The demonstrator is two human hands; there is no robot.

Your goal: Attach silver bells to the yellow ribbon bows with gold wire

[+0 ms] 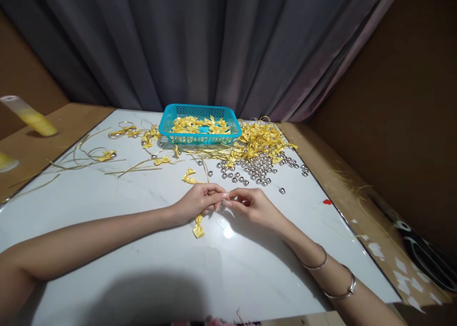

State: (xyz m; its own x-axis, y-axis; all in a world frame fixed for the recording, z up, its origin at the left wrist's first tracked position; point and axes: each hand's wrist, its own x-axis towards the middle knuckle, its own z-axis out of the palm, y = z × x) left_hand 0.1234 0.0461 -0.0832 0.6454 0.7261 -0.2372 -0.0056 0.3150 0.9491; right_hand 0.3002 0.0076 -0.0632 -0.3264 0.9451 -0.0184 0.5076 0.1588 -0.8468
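Observation:
My left hand (202, 201) and my right hand (255, 206) meet over the middle of the white tabletop (150, 264), fingertips pinched together. A tiny yellowish bit shows between the fingertips; the fingers hide most of it. From under my left hand a yellow ribbon bow (198, 228) hangs or lies toward me, its upper end covered by the hand. Just beyond that hand is another yellow bow (189, 176). Gold cord (206, 170) runs on the table behind the hands, with a silver heart-shaped bead (210, 173) beside it.
A blue plastic basket (200, 139) with yellow bows stands at the back. Right of it are a heap of bows (264, 138) and many silver beads (259, 168). Cut cords (85, 160) lie at left. Black-handled scissors (424, 254) and paper scraps lie at the right edge.

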